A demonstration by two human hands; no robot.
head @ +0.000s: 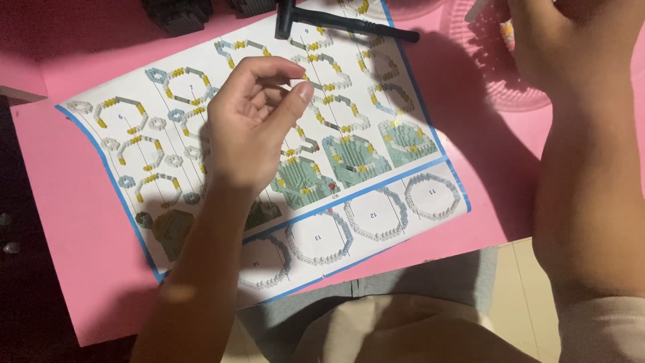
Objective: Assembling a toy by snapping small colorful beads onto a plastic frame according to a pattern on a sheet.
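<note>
The left hand pinches a tiny piece above the instruction sheet; the right hand, beyond the sheet's corner, reaches into a pink basket, grip unclear.

The pink tabletop lies bare along its left side and near edge, giving open passage there. Most of the middle is covered by a flat printed instruction sheet with a blue border, which lies low and blocks nothing. At the sheet's far edge a black plastic hammer-shaped tool lies across the way, with dark block pieces just beyond to the left. The left hand hovers over the sheet's centre. The right hand and forearm fill the right side, above a pink ribbed plastic tray.
</note>
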